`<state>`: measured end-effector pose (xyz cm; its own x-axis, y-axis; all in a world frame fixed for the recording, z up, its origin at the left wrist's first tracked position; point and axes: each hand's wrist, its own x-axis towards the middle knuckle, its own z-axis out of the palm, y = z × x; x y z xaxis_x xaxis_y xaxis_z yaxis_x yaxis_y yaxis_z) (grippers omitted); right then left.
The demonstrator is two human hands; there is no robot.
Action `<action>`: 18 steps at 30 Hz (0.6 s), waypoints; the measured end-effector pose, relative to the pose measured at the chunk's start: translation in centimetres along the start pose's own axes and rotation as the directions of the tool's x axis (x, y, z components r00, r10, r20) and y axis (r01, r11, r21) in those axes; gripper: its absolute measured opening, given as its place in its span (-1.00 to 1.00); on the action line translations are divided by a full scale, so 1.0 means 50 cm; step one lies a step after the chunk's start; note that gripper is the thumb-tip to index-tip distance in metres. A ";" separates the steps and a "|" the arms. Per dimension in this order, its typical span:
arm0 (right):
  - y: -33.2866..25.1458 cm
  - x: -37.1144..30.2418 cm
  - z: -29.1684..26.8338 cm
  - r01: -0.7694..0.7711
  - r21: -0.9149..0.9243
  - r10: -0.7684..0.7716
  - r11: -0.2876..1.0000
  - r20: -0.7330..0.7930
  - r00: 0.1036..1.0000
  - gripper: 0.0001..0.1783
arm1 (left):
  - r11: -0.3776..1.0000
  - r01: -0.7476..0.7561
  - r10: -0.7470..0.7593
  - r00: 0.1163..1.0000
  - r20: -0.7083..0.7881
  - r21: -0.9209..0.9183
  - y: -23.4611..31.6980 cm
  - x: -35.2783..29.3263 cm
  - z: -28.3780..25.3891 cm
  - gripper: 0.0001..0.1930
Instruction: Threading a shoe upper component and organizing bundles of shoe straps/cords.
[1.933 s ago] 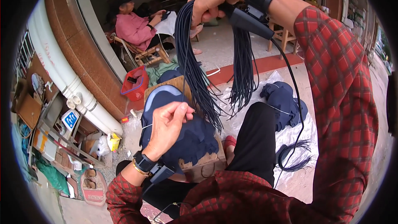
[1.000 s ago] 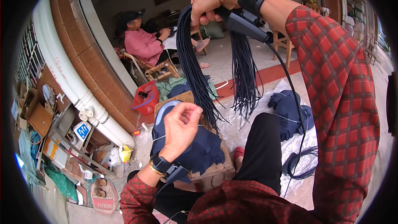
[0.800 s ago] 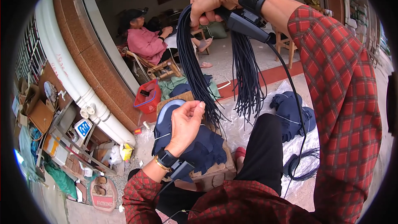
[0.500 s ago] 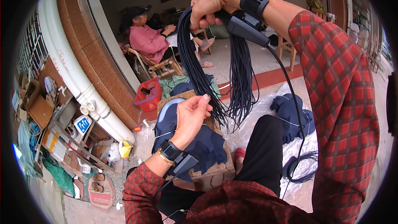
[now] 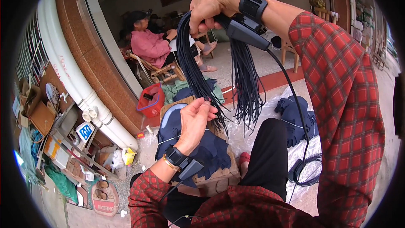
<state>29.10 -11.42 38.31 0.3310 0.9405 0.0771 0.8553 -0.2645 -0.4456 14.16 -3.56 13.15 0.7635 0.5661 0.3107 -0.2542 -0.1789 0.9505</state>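
A bundle of thin dark navy cords (image 5: 190, 63) hangs folded over my raised right hand (image 5: 213, 10), whose fingers are wrapped round its top. Its two sides drop apart, and the loose ends fan out below. My left hand (image 5: 193, 120) is lower down, beside the ends of the left strands, thumb and fingertips pinched together. Whether a cord end lies in that pinch is too small to tell. Beneath the left hand, a pile of dark navy cut fabric pieces (image 5: 206, 152) lies on a wooden stool (image 5: 221, 177), with a pale rounded edge showing behind.
More navy fabric (image 5: 295, 116) and a coil of dark cord (image 5: 308, 171) lie on plastic sheeting (image 5: 270, 105) to the right. A red basket (image 5: 151, 106) stands ahead; beyond it a person (image 5: 147, 44) sits on a bamboo chair. White pipes (image 5: 71, 76) and a cluttered shelf (image 5: 76, 152) flank the left.
My right hand has shifted slightly left and down with the cords, whose right-hand ends swing a little outward. The left hand stays pinched at almost the same place.
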 end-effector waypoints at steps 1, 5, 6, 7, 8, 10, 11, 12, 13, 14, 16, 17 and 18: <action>-0.001 -0.004 -0.001 0.008 0.011 -0.008 1.000 0.009 1.000 -0.85 | 1.000 -0.002 0.002 1.000 0.003 -0.001 0.001 0.001 0.001 -0.78; -0.004 -0.008 -0.002 0.016 0.071 -0.020 0.997 0.050 0.999 -0.86 | 0.999 0.031 -0.031 0.999 0.011 -0.008 -0.003 0.004 0.001 -0.81; -0.003 -0.009 -0.004 0.013 0.069 -0.016 0.998 0.047 0.999 -0.86 | 1.000 0.030 -0.030 0.999 0.010 -0.008 -0.005 0.005 0.002 -0.81; -0.001 -0.010 -0.004 0.010 0.074 -0.013 0.997 0.053 0.998 -0.86 | 1.000 0.029 -0.028 0.999 0.015 -0.010 -0.006 0.006 0.003 -0.81; 0.000 -0.012 -0.005 0.006 0.078 -0.011 0.997 0.060 0.998 -0.86 | 0.998 0.025 -0.025 1.000 0.013 -0.050 -0.006 0.007 0.004 -0.81; -0.006 -0.003 0.004 0.012 0.052 -0.015 0.999 0.061 0.998 -0.85 | 0.996 0.023 -0.024 1.000 -0.016 -0.083 -0.009 0.007 -0.010 -0.81; -0.010 0.002 0.008 0.009 0.024 -0.010 1.000 0.057 0.998 -0.85 | 0.990 0.055 -0.061 0.997 -0.041 -0.130 -0.011 0.008 -0.016 -0.81; -0.006 0.000 0.007 0.007 0.018 -0.008 1.000 0.055 0.998 -0.85 | 0.979 0.084 -0.094 0.994 -0.050 -0.184 -0.012 0.011 -0.014 -0.81; -0.002 -0.002 0.006 0.004 0.028 -0.005 1.000 0.059 0.998 -0.84 | 0.979 0.079 -0.090 0.995 -0.049 -0.189 -0.011 0.013 -0.010 -0.81; 0.001 -0.004 0.004 0.000 0.038 -0.003 0.999 0.063 0.998 -0.83 | 0.968 0.111 -0.125 0.991 -0.051 -0.225 -0.011 0.015 -0.005 -0.80; -0.001 -0.007 0.008 -0.010 0.023 0.009 1.000 0.047 0.999 -0.82 | 0.956 0.139 -0.159 0.985 -0.060 -0.258 -0.012 0.015 -0.004 -0.79; -0.001 -0.006 0.008 -0.011 0.027 0.009 1.000 0.051 0.999 -0.83 | 0.958 0.130 -0.151 0.986 -0.066 -0.256 -0.014 0.012 -0.003 -0.79; -0.003 -0.005 0.010 -0.010 0.032 0.008 0.999 0.058 0.998 -0.83 | 0.960 0.122 -0.144 0.987 -0.073 -0.253 -0.015 0.010 -0.004 -0.79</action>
<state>28.71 -11.50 37.90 0.3148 0.9489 0.0220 0.8386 -0.2672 -0.4748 14.60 -2.97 12.61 0.7470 0.6430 0.1688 -0.3013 0.1011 0.9482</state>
